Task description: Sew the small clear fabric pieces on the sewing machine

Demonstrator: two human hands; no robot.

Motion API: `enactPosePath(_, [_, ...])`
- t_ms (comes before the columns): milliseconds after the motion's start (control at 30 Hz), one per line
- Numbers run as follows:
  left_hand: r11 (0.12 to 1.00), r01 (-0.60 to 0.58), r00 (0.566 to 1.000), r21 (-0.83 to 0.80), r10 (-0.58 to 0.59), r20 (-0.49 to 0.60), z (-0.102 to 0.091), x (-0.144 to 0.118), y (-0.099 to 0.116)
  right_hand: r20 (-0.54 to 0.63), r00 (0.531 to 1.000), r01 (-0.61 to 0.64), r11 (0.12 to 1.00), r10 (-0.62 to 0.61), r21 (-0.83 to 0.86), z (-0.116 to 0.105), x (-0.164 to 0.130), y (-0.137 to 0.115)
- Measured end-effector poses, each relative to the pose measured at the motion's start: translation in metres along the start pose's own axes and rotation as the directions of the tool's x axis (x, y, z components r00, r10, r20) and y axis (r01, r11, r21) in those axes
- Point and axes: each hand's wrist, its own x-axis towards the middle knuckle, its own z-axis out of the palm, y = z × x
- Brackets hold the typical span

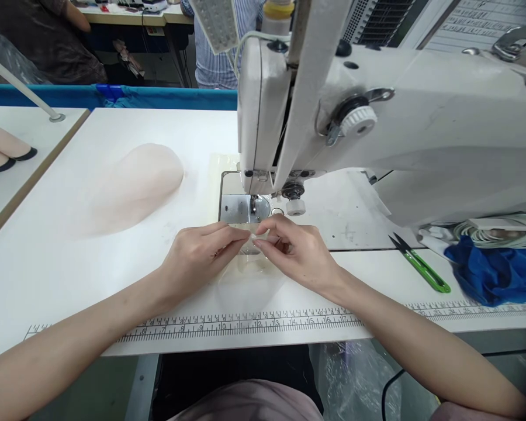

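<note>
My left hand [206, 248] is closed in a pinch, thumb against forefinger, just in front of the sewing machine's metal needle plate [234, 206]. Opposite it, my right hand [296, 251] also pinches, its fingertips almost meeting those of the left. Something small and pale shows between the two sets of fingertips, too small to name. The presser foot [253, 204] of the white sewing machine [403, 111] stands right behind my fingers. Below the hands, a faint see-through patch lies on the table; its kind cannot be made out.
A sheer beige cup-shaped piece [144, 184] lies on the white table at left. Green thread snips [423, 266], a blue cloth [497, 272] and a coiled pale cord [499, 231] lie at right. A printed ruler [241, 323] runs along the front edge. Other people are beyond the table.
</note>
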Motion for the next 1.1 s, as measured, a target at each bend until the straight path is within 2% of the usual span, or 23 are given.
enactPosePath(300, [1.000, -0.020, 1.000, 0.004, 0.020, -0.015, 0.0021, -0.0013, -0.0014, -0.019, 1.000, 0.018, 1.000, -0.018, -0.015, -0.0003, 0.0003, 0.0002])
enactPosePath(467, [0.999, 0.039, 0.997, -0.009, -0.038, 0.074, 0.0037, -0.0033, -0.0032, -0.033, 0.997, 0.071, 0.996, -0.073, -0.054, -0.0006, 0.0010, -0.0001])
enactPosePath(667, [0.986, 0.106, 0.985, -0.128, -0.086, 0.149, 0.0046, -0.0029, -0.0031, -0.053, 0.983, 0.161, 0.971, -0.173, -0.176, 0.0011, 0.0004, -0.0006])
enactPosePath(900, [0.999, 0.012, 1.000, -0.046, -0.011, 0.026, 0.0059, -0.0040, -0.0063, -0.066, 0.986, 0.142, 0.979, -0.153, -0.149, 0.0024, -0.0003, 0.0031])
enactPosePath(1100, [1.000, -0.020, 1.000, 0.007, 0.020, -0.003, 0.0033, -0.0032, -0.0063, -0.055, 0.987, 0.144, 0.980, -0.152, -0.136, 0.0030, -0.0015, 0.0033])
